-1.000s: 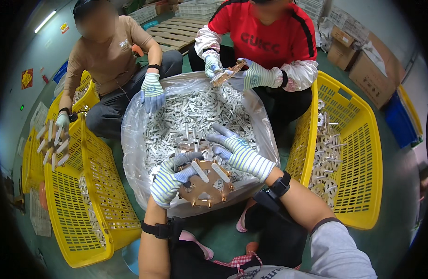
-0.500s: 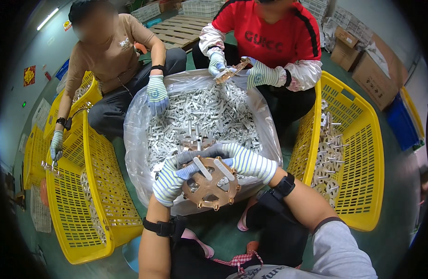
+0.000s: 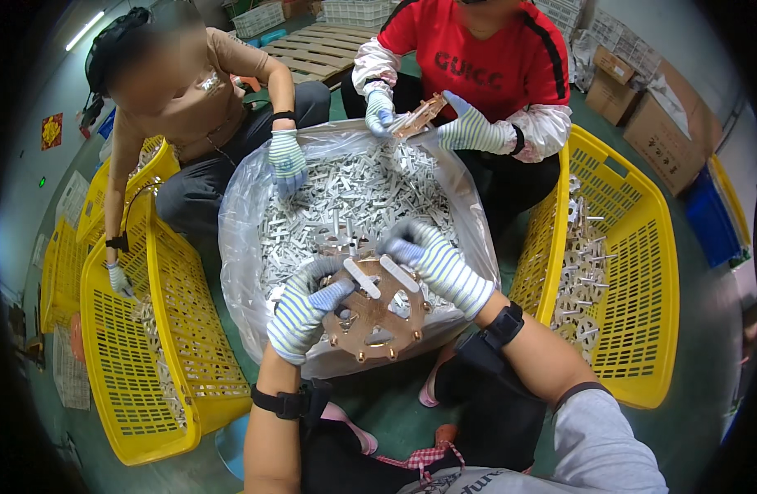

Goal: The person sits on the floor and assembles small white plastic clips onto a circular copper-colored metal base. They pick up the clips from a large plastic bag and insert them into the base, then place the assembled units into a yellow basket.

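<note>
So a yellow basket [image 3: 115,387] is holding metal parts on the left; the left hand [image 3: 303,317] is gripping the left side of a coppery, wheel-shaped plate [image 3: 377,317]; that's hanging over the near side of a clear plastic liner [image 3: 245,247] full of silvery pieces [image 3: 354,185]; two pale strips [image 3: 362,278] are crossing the plate's far part; the right hand [image 3: 436,263] is curling beside its far-right edge, can't tell if it's pinching anything; another yellow basket [image 3: 633,288] is standing right.

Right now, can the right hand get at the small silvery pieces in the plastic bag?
Probably yes: the right hand appears over the small silvery pieces, and nothing visible stands between them.
</note>
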